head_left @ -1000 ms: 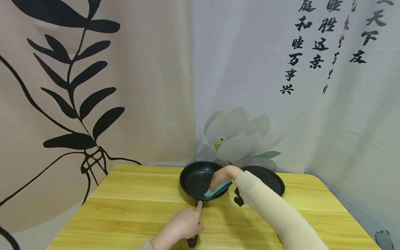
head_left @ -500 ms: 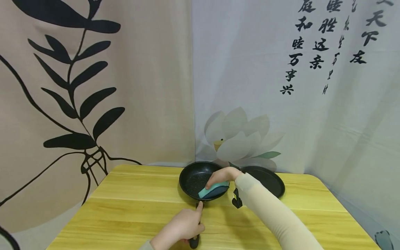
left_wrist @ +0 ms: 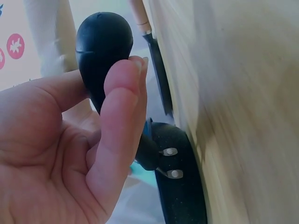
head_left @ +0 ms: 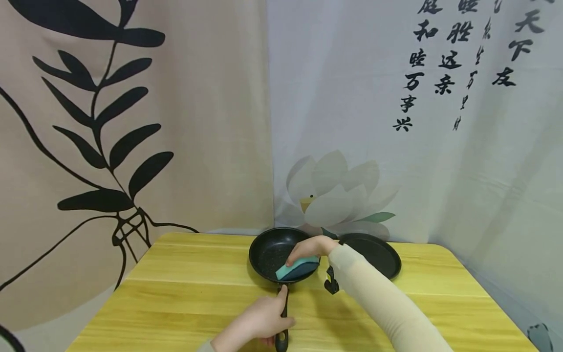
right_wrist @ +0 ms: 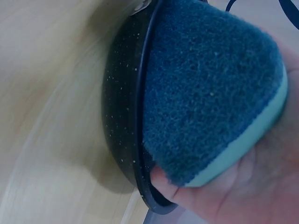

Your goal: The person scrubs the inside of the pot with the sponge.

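A black frying pan (head_left: 268,249) with pale speckles sits at the back middle of the wooden table. My left hand (head_left: 266,315) grips its black handle (left_wrist: 103,42), the index finger stretched along the handle toward the pan. My right hand (head_left: 310,247) holds a scouring sponge (head_left: 301,270), light teal foam with a dark blue rough face, at the pan's near right inside. From the right wrist view, the blue scouring face (right_wrist: 210,93) overlaps the pan's rim, and the fingertips dip past that rim. The sponge hides part of the pan's inside.
A second, flatter black pan (head_left: 378,256) lies to the right, partly behind the right sleeve (head_left: 382,303). A small black device (head_left: 331,281) is at the right wrist. A printed curtain (head_left: 220,122) hangs behind the wooden table (head_left: 176,293).
The sponge has slid left along the pan's near side and shows more of its blue face. The handle's end has swung right with my left hand, and the pan has shifted slightly left.
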Action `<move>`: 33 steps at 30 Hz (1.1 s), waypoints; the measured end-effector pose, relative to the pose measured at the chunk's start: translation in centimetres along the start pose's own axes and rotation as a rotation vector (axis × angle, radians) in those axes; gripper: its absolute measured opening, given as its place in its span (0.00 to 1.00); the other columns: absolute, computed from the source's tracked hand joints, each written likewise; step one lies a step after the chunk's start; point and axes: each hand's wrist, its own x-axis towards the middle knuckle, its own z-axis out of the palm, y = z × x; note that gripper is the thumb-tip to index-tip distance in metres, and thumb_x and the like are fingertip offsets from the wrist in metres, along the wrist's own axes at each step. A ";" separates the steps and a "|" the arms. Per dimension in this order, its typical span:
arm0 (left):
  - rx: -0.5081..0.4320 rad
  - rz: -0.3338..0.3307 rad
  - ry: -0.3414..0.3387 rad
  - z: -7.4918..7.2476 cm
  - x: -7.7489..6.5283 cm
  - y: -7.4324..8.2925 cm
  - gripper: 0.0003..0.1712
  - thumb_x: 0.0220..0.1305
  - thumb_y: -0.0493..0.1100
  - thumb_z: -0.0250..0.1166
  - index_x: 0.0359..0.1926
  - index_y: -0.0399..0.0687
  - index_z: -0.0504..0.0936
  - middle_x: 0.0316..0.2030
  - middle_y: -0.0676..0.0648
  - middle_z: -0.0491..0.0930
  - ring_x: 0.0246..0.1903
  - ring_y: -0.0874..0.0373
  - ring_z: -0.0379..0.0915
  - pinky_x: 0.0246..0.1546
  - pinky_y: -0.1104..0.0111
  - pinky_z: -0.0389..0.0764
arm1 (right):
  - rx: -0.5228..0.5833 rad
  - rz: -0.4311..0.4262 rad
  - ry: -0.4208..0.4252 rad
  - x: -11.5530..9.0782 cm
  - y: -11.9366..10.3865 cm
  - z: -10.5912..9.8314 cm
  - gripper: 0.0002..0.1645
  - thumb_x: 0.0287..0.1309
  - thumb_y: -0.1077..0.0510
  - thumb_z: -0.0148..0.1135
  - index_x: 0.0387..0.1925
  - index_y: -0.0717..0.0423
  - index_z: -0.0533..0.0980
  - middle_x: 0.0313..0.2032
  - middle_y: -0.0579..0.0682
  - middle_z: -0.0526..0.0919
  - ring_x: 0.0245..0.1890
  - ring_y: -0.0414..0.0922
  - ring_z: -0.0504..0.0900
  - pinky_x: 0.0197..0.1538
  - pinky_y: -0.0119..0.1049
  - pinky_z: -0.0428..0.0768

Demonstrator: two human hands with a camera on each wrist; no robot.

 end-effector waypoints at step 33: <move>-0.105 0.002 -0.063 0.0 0.1 -0.5 0.50 0.64 0.51 0.65 0.73 0.30 0.48 0.09 0.47 0.76 0.07 0.55 0.73 0.14 0.63 0.78 | 0.266 -0.033 0.099 2.5 -1.2 2.1 0.35 0.59 0.38 0.61 0.64 0.48 0.72 0.68 0.51 0.65 0.71 0.57 0.54 0.66 0.66 0.53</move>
